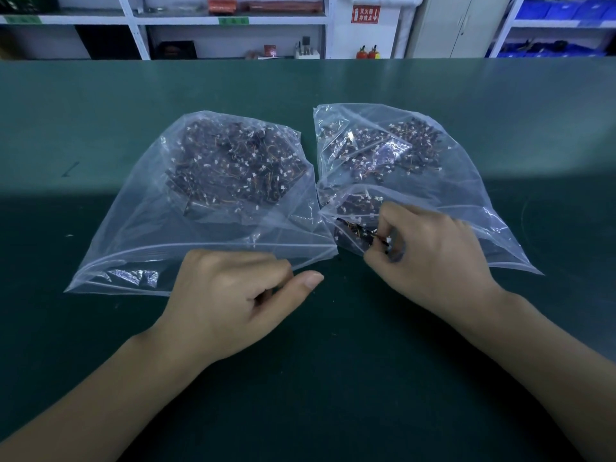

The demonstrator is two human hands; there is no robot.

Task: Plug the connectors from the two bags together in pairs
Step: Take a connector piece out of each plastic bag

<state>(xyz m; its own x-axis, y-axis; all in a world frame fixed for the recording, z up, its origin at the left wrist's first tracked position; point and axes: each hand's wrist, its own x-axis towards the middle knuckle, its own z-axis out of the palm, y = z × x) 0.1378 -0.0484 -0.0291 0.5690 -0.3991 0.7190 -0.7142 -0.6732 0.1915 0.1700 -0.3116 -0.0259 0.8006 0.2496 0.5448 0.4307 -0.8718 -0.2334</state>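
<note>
On the green table [333, 328], two clear bags [140, 228] [466, 181] hold tangled dark connectors with white plugs. The right hand [440, 258] pinches one wired connector [373, 236] at its bag's mouth; the left hand [233, 295] is curled, holding nothing visible.

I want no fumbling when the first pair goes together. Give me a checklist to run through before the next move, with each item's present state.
1. Right hand has a connector: ok, its fingers pinch a wired connector at the mouth of the right bag.
2. Connector clear of the bag: not ok, it sits at the opening.
3. Left hand has the mating connector: cannot tell, its fingers are curled and whatever is inside is hidden.
4. Left bag within reach: ok, the left hand lies at its near edge.
5. Left bag open: cannot tell.
6. Room on the green table for mating: ok.
</note>
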